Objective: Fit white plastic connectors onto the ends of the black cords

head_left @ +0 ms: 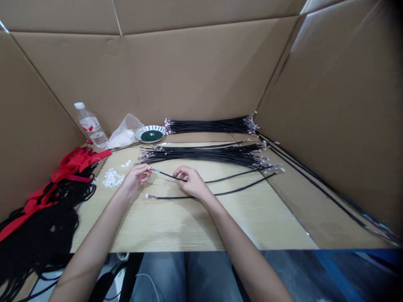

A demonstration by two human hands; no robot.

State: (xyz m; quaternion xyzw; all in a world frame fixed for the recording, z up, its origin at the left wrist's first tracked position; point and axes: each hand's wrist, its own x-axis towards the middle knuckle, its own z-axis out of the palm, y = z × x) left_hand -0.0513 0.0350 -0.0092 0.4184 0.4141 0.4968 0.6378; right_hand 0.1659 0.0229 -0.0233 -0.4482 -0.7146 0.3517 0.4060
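Note:
My left hand (137, 177) pinches the white connector end of a black cable (225, 178), where short coloured wires come out of the sheath. A little further along, my right hand (189, 180) closes its fingers on the same cable. A second black cable (176, 197) lies nearer to me and passes beneath my right wrist, with a white connector (147, 196) at its left end. Just beyond my hands a bundle of black cables (201, 154) lies crosswise. Small white connector pieces (113, 178) are heaped left of my left hand.
Cardboard walls (201, 71) enclose the table (151, 230). Along the back are a plastic bottle (91, 126), a clear bag (124, 134), a plate (163, 128) of small dark green pieces and another cable bundle (208, 126). Black cables with red straps (72, 161) pile up at left; long cables (315, 184) run along the right.

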